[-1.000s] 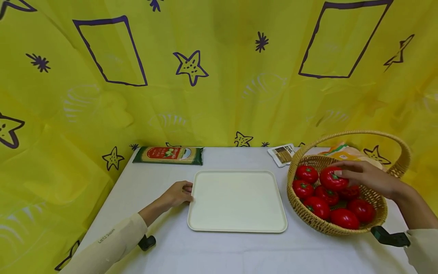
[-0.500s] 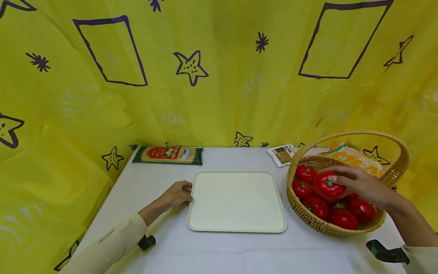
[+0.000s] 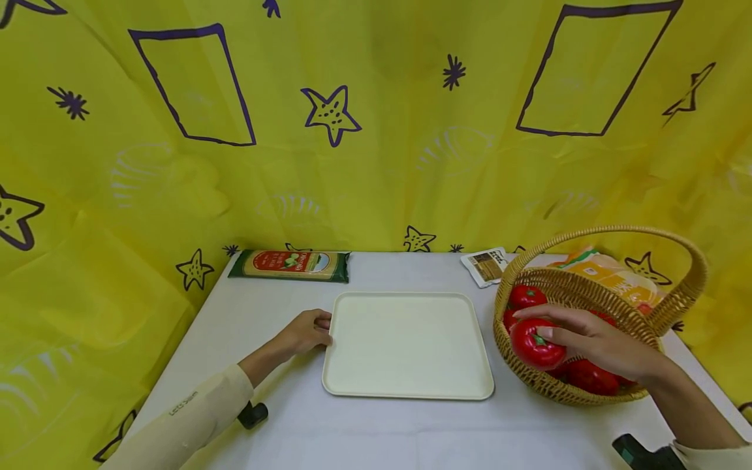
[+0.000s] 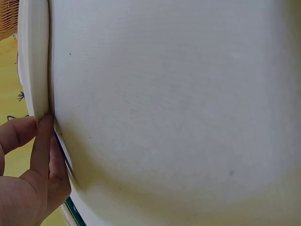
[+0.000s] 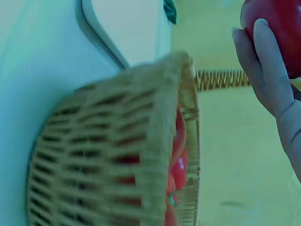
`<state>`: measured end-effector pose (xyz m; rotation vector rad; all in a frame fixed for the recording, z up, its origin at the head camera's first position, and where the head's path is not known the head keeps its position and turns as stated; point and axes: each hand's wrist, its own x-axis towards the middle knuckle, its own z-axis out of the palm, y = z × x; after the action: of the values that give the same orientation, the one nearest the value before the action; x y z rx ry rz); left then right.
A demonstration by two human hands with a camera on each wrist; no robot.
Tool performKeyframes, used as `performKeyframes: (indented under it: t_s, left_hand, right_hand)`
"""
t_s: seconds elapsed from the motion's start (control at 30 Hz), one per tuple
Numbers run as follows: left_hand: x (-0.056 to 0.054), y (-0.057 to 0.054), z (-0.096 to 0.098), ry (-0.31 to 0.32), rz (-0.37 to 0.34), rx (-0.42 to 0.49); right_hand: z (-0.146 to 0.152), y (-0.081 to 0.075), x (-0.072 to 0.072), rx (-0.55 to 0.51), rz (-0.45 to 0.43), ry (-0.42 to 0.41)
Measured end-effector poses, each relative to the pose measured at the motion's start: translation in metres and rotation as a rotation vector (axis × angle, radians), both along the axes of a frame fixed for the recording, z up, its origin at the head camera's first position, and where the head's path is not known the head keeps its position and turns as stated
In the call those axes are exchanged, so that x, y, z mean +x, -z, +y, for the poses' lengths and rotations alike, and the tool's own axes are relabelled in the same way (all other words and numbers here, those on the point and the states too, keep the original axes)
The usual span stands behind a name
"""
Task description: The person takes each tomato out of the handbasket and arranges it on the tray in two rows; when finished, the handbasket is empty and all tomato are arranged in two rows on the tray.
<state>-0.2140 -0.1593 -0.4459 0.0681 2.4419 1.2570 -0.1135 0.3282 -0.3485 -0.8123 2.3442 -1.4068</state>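
My left hand (image 3: 303,331) pinches the left rim of a cream rectangular tray (image 3: 408,346), which lies on the white table. In the left wrist view, thumb and fingers of the left hand (image 4: 30,160) grip the tray edge (image 4: 37,61) from both sides. Held in my right hand (image 3: 611,346) is a red tomato (image 3: 531,352) with a green stem, above the left rim of a wicker basket (image 3: 540,388). Several more tomatoes (image 3: 590,377) lie in the basket, partly hidden by the right hand. The right wrist view shows the held tomato (image 5: 287,33) raised above the basket (image 5: 89,155).
A green packet with a red label (image 3: 288,266) lies at the table's back left. Near the basket sit a white and brown sachet (image 3: 486,266) and an orange bag (image 3: 617,277). The basket's tall handle (image 3: 623,230) arches up. A yellow patterned curtain (image 3: 382,163) stands behind.
My right hand has carried the tomato out from among the others, leftward and toward me, to the basket's left rim. The left hand and tray stay in place.
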Motion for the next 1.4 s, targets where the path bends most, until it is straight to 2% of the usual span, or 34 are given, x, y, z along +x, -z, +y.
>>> performKeyframes:
  t_s: [0.07,0.3,0.53,0.77,0.87,1.07,1.27,1.4]
  left_hand:
    - [0.0,-0.001,0.0,0.004,0.002,0.002]
    - [0.0,-0.001,-0.001,0.004,0.014,0.006]
    - [0.002,0.001,-0.001,-0.004,0.004,0.005]
    - [0.001,0.001,0.0,0.001,0.018,0.004]
    - [0.001,0.001,0.0,0.0,0.013,0.017]
    - [0.0,0.003,-0.003,-0.003,0.013,0.024]
    - [0.002,0.005,-0.004,-0.009,0.013,0.04]
    - [0.001,0.006,-0.006,-0.011,0.023,0.049]
  right_hand:
    - [-0.007,0.0,0.002,0.019,-0.004,-0.009]
    - [-0.032,0.003,0.001,-0.016,-0.132,-0.03]
    - [-0.05,0.018,-0.007,-0.087,-0.121,-0.092]
    - [-0.065,0.027,-0.017,-0.136,-0.215,-0.104]
    - [-0.073,0.029,-0.022,-0.147,-0.218,-0.108]
    - [-0.093,0.03,-0.032,-0.146,-0.227,-0.061]
    - [-0.114,0.032,-0.044,-0.127,-0.176,-0.035]
    - [-0.128,0.033,-0.052,-0.136,-0.153,-0.052]
